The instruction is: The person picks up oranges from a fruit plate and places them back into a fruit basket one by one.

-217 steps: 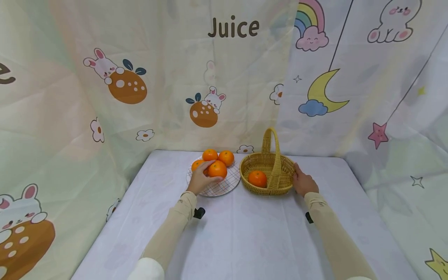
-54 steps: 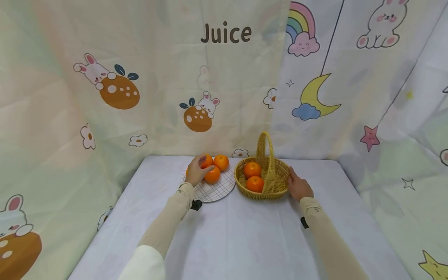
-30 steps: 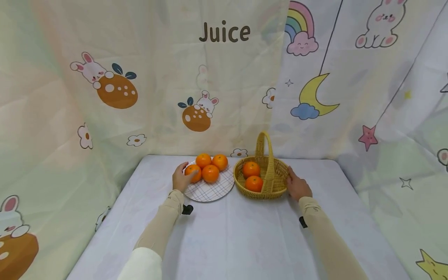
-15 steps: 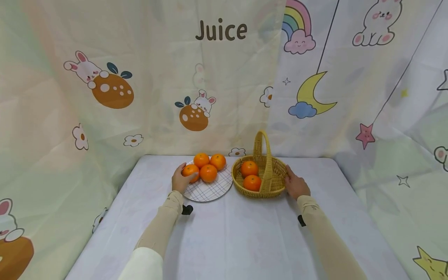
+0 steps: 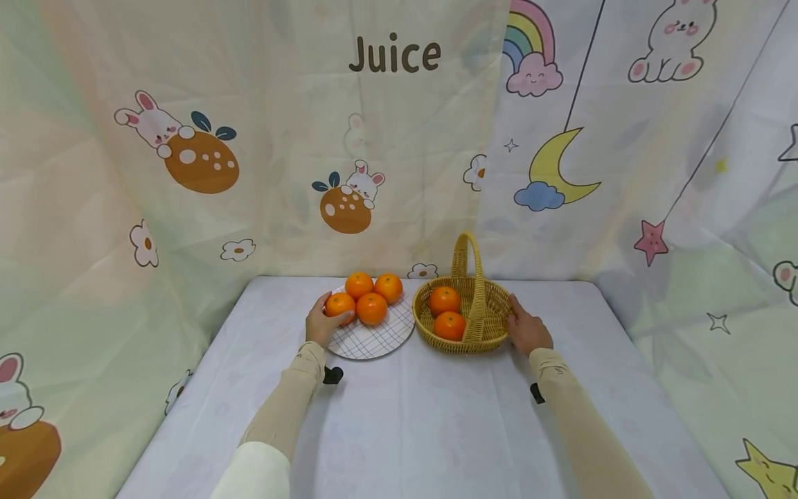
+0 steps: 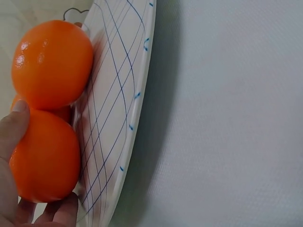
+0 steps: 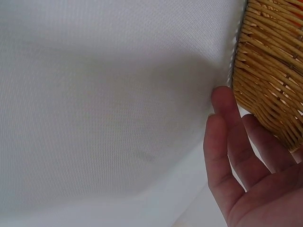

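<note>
Left grip (image 5: 320, 326) clamps an orange (image 5: 339, 305), left of centre
Right grip (image 5: 530, 332) is loosely apart, touching the basket (image 5: 461, 346).

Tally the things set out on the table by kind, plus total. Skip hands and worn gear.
Glossy round orange fruits: 6
White round plate with thin crossing lines: 1
Yellow-brown woven basket with an arched handle: 1
Total: 8
</note>
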A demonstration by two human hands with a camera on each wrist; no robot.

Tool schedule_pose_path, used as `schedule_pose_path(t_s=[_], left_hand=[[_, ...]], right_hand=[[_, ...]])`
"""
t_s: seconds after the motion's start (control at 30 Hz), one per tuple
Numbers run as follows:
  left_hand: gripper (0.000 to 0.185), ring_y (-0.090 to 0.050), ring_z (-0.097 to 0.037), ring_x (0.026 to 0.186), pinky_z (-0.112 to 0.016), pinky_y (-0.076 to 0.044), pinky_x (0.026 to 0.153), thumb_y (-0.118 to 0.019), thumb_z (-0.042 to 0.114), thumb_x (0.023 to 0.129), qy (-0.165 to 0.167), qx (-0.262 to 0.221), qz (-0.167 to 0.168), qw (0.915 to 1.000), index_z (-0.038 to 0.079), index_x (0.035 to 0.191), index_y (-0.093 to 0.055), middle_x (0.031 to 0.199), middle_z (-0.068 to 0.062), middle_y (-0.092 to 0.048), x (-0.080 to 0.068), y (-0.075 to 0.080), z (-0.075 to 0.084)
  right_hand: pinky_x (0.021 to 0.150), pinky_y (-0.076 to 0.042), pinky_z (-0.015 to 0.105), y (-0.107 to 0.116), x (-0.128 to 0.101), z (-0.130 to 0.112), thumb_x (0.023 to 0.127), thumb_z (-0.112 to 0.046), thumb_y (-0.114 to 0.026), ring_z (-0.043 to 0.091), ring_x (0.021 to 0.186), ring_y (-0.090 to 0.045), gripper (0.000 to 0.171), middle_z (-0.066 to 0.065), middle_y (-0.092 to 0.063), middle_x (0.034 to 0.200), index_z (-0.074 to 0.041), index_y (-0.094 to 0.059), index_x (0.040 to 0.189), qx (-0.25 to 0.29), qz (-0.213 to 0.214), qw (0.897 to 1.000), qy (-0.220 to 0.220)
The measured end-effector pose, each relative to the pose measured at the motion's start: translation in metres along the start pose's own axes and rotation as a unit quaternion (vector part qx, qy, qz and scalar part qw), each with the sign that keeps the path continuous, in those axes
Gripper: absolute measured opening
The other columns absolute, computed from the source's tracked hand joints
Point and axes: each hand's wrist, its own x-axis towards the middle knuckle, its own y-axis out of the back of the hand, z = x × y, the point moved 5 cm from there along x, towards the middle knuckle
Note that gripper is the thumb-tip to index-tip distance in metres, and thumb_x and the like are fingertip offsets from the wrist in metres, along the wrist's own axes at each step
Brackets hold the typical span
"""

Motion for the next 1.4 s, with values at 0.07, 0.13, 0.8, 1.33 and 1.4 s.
schedule_pose_path(t_s=[0.07, 0.13, 0.8, 1.33, 1.4], left_hand=[[0.086, -0.044, -0.032, 0.131, -0.045, -0.033, 0.112, -0.084, 0.033, 0.077, 0.0, -0.001, 0.001, 1.0, 0.011, 0.148, -0.041, 0.148, -0.013, -0.043, 0.0, 0.0, -0.001], [0.085, -0.043, -0.032, 0.131, -0.045, -0.033, 0.112, -0.084, 0.032, 0.077, 0.003, -0.001, -0.001, 1.0, 0.011, 0.148, -0.041, 0.149, -0.013, -0.043, 0.0, 0.001, 0.0], [0.079, -0.042, -0.029, 0.129, -0.044, -0.037, 0.109, -0.081, 0.033, 0.081, -0.011, -0.039, 0.011, 0.9991, 0.017, 0.148, -0.042, 0.147, -0.007, -0.044, -0.005, 0.009, 0.038], [0.077, -0.045, -0.029, 0.127, -0.043, -0.04, 0.107, -0.081, 0.034, 0.081, -0.061, -0.042, -0.026, 0.9969, 0.017, 0.147, -0.044, 0.143, -0.007, -0.048, -0.005, -0.018, 0.079], [0.078, -0.046, -0.028, 0.128, -0.043, -0.039, 0.108, -0.082, 0.034, 0.08, -0.066, -0.04, -0.035, 0.9964, 0.016, 0.146, -0.045, 0.143, -0.006, -0.049, -0.005, -0.025, 0.081]], right_hand=[[0.05, -0.039, 0.035, -0.001, 0.0, 0.0, 0.104, -0.027, -0.028, 0.021, 0.049, -0.042, 0.056, 0.012, -0.055, 0.067, -0.014, -0.014, 0.157, -0.001, -0.001, 1.0, -0.002], [0.051, -0.039, 0.035, -0.001, 0.001, 0.001, 0.104, -0.027, -0.028, 0.021, 0.05, -0.042, 0.056, 0.012, -0.056, 0.069, -0.014, -0.014, 0.157, -0.002, -0.003, 1.0, -0.004], [0.053, -0.041, 0.036, 0.002, -0.002, -0.003, 0.104, -0.027, -0.028, 0.023, 0.053, -0.047, 0.056, 0.017, -0.062, 0.082, -0.015, -0.014, 0.157, 0.006, -0.003, 1.0, -0.009], [0.05, -0.04, 0.035, 0.001, -0.002, -0.003, 0.104, -0.026, -0.028, 0.021, 0.05, -0.044, 0.056, 0.012, -0.057, 0.068, -0.014, -0.015, 0.157, 0.006, 0.002, 1.0, -0.003], [0.05, -0.039, 0.034, 0.0, -0.002, -0.002, 0.104, -0.027, -0.028, 0.021, 0.049, -0.043, 0.056, 0.012, -0.057, 0.068, -0.015, -0.015, 0.157, 0.01, -0.001, 1.0, -0.004]])
